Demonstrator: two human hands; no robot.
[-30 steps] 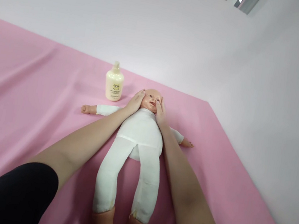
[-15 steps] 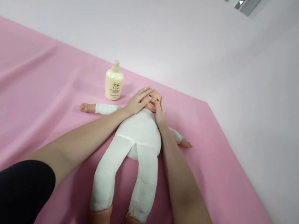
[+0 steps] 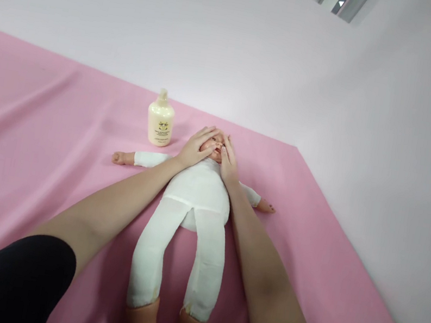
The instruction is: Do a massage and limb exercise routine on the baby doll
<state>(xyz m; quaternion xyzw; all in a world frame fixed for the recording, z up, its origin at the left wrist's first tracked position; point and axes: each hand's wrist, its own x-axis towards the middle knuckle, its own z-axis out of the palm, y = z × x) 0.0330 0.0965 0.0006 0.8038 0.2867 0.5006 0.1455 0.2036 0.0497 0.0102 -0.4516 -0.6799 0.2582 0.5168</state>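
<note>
A baby doll point(image 3: 199, 186) with a white cloth body lies on its back, arms spread, feet toward me. My left hand point(image 3: 197, 146) rests against one side of the doll's face, fingers stretched toward the forehead and thumb near the mouth. On the other side, my right hand point(image 3: 230, 161) lies along the cheek with its fingers extended over the face. Between the two hands, the doll's eyes, nose and mouth show in part. Both of my palms are open and flat, touching the doll's head without gripping it.
A pale yellow pump bottle point(image 3: 160, 124) stands upright left of the doll's head. Beneath everything is a pink sheet point(image 3: 33, 114) with soft folds, its edges running along the back and right. A white wall point(image 3: 140, 16) rises behind.
My right hand's fingers have slid up and inward over the doll's cheek. The left hand stays against its side of the face. The view has shifted slightly.
</note>
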